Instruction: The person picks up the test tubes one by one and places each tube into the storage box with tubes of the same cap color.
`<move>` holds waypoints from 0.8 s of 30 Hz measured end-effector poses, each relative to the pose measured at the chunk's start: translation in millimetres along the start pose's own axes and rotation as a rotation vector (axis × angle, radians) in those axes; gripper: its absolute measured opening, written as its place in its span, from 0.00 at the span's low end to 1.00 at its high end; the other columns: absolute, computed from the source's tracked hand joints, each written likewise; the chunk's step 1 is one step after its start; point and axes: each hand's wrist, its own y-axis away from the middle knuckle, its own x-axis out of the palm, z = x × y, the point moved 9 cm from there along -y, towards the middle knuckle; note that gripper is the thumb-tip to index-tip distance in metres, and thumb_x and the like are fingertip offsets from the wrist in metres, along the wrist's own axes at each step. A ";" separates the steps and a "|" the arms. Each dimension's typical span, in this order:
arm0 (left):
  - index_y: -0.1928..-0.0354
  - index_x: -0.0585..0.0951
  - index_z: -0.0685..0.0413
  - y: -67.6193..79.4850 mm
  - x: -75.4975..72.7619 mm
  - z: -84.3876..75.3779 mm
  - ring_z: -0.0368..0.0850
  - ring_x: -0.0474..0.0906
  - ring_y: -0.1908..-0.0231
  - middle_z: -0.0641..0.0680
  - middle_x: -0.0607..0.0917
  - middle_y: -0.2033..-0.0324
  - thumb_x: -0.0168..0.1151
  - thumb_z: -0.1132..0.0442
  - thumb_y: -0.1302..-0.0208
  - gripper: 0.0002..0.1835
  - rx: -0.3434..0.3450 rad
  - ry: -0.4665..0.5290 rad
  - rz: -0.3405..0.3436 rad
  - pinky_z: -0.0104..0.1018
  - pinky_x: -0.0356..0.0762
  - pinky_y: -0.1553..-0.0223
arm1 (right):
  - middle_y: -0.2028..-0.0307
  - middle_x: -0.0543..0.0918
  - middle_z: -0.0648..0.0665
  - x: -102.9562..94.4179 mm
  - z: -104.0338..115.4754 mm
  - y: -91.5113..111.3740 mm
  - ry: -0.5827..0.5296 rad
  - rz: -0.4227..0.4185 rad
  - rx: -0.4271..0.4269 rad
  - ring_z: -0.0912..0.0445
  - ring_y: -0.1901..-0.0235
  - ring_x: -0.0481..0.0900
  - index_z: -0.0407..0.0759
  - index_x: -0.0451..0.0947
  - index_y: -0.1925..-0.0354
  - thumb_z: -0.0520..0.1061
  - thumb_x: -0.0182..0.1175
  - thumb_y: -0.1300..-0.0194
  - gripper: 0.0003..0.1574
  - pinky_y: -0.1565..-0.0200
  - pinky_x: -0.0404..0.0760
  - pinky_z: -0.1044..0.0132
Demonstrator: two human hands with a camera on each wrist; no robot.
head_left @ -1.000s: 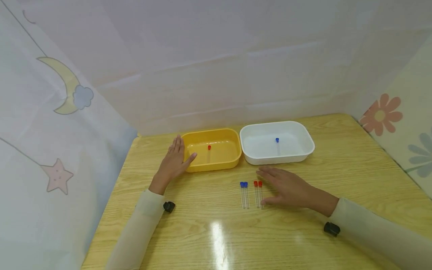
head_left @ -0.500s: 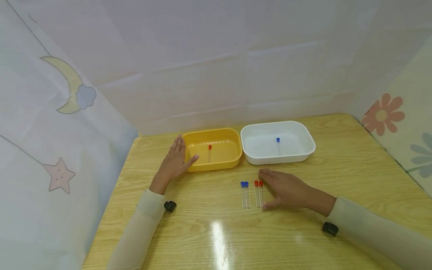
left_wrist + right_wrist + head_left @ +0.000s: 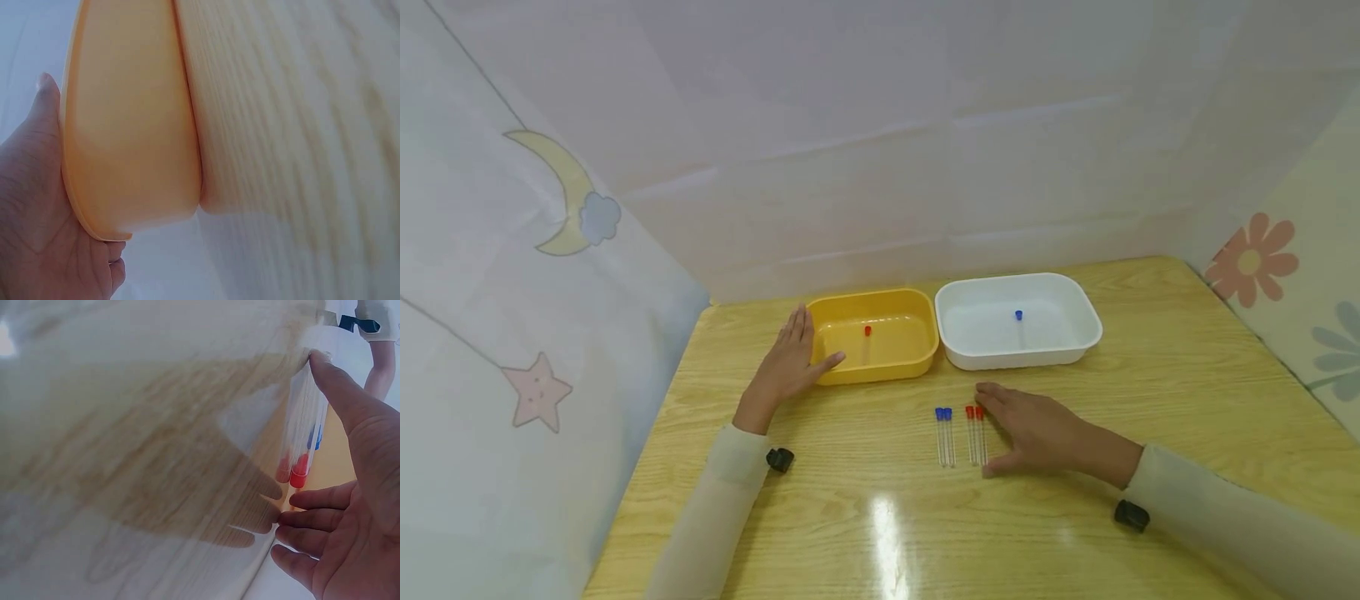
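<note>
My left hand lies along the left end of a yellow tray, thumb over the rim and fingers straight. The left wrist view shows that hand against the tray's rim. On the table, my right hand is beside two clear tubes with red caps, thumb spread from the fingers. From the right wrist, the thumb is near the bare tube ends and the fingertips near the red caps; whether they touch is unclear. Two blue-capped tubes lie just left of the red pair.
A single red-capped tube lies in the yellow tray. The white tray stands right beside it with one blue-capped tube inside. Printed cloth walls enclose the wooden table at the back and sides.
The right hand's thumb has moved slightly nearer the table's front, spreading a little from the fingers. The left hand stays at the yellow tray, and the tubes lie unmoved.
</note>
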 end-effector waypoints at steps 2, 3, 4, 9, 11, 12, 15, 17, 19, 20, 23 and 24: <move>0.28 0.35 0.64 -0.2 1.3 0.8 0.51 0.26 0.29 0.56 0.24 0.30 0.33 0.25 0.39 0.56 0.002 -0.003 0.003 0.48 0.35 0.31 | 0.32 0.60 0.38 -0.2 0.7 0.6 0.001 0.002 -0.003 0.44 0.35 0.62 0.35 0.61 0.33 0.81 0.58 0.56 0.68 0.42 0.69 0.48; 0.28 0.35 0.64 -0.3 1.5 1.0 0.52 0.26 0.29 0.56 0.25 0.30 0.33 0.25 0.39 0.56 0.002 -0.001 0.001 0.48 0.35 0.31 | 0.32 0.60 0.38 -0.5 1.2 0.8 -0.001 0.002 -0.006 0.43 0.35 0.62 0.34 0.61 0.33 0.81 0.58 0.55 0.67 0.41 0.68 0.48; 0.28 0.35 0.64 -0.5 1.9 1.4 0.52 0.26 0.29 0.56 0.25 0.30 0.33 0.25 0.39 0.56 0.003 0.000 0.000 0.48 0.35 0.31 | 0.32 0.60 0.38 -0.4 1.3 0.9 -0.002 0.005 -0.005 0.43 0.35 0.62 0.34 0.62 0.33 0.81 0.58 0.55 0.67 0.41 0.67 0.48; 0.28 0.35 0.63 -1.8 3.2 2.1 0.53 0.28 0.28 0.55 0.24 0.30 0.32 0.24 0.40 0.56 0.000 -0.006 -0.005 0.48 0.35 0.30 | 0.32 0.60 0.37 0.1 2.7 1.4 -0.005 0.016 -0.009 0.40 0.35 0.61 0.33 0.62 0.34 0.80 0.58 0.53 0.66 0.40 0.66 0.46; 0.28 0.35 0.63 -1.6 3.5 2.7 0.52 0.28 0.28 0.54 0.24 0.30 0.31 0.23 0.40 0.56 -0.003 -0.012 -0.003 0.47 0.35 0.30 | 0.32 0.59 0.36 1.3 3.2 1.1 -0.005 0.025 -0.008 0.40 0.35 0.61 0.33 0.62 0.34 0.80 0.58 0.53 0.66 0.40 0.65 0.46; 0.28 0.35 0.63 -1.6 3.4 2.9 0.52 0.28 0.28 0.54 0.24 0.30 0.31 0.23 0.40 0.56 -0.003 -0.013 -0.004 0.48 0.35 0.30 | 0.31 0.59 0.37 2.0 3.2 1.0 -0.004 0.031 -0.005 0.40 0.35 0.61 0.33 0.61 0.33 0.80 0.58 0.53 0.66 0.39 0.65 0.46; 0.28 0.35 0.63 -1.3 2.8 3.0 0.52 0.28 0.28 0.54 0.25 0.30 0.31 0.24 0.40 0.56 0.000 -0.016 -0.007 0.48 0.35 0.31 | 0.31 0.58 0.36 4.0 3.1 0.5 0.001 0.041 -0.004 0.39 0.35 0.61 0.33 0.61 0.33 0.80 0.57 0.52 0.66 0.39 0.65 0.46; 0.28 0.35 0.63 -1.3 2.5 3.1 0.52 0.28 0.28 0.55 0.25 0.30 0.32 0.24 0.40 0.56 0.001 -0.017 -0.008 0.49 0.35 0.31 | 0.31 0.58 0.36 4.5 3.2 0.2 0.004 0.039 -0.006 0.39 0.36 0.61 0.33 0.61 0.33 0.80 0.57 0.52 0.66 0.39 0.65 0.46; 0.28 0.35 0.63 -1.4 2.7 3.0 0.53 0.28 0.28 0.55 0.25 0.30 0.32 0.24 0.39 0.56 0.003 -0.019 -0.011 0.50 0.35 0.31 | 0.32 0.59 0.36 3.7 3.6 0.1 0.005 0.032 -0.009 0.38 0.36 0.62 0.33 0.61 0.34 0.79 0.57 0.52 0.65 0.39 0.65 0.46; 0.28 0.35 0.63 -1.5 3.2 3.2 0.53 0.28 0.28 0.55 0.25 0.30 0.32 0.24 0.39 0.56 0.001 -0.020 -0.011 0.49 0.35 0.31 | 0.32 0.59 0.36 3.2 3.8 0.1 0.005 0.027 -0.011 0.38 0.36 0.62 0.33 0.61 0.34 0.79 0.57 0.52 0.65 0.39 0.65 0.46; 0.28 0.35 0.63 -2.0 4.3 3.3 0.53 0.29 0.28 0.55 0.25 0.30 0.32 0.24 0.39 0.56 0.003 -0.028 -0.017 0.49 0.34 0.31 | 0.32 0.59 0.35 1.9 3.9 0.1 0.002 0.015 -0.015 0.38 0.36 0.62 0.33 0.62 0.34 0.79 0.58 0.52 0.65 0.39 0.65 0.45; 0.28 0.35 0.63 -2.0 4.8 3.4 0.54 0.29 0.28 0.55 0.25 0.30 0.32 0.24 0.39 0.56 0.003 -0.030 -0.017 0.49 0.35 0.31 | 0.32 0.60 0.35 1.7 3.7 0.2 0.001 0.012 -0.015 0.38 0.36 0.62 0.33 0.62 0.34 0.79 0.58 0.52 0.64 0.39 0.65 0.45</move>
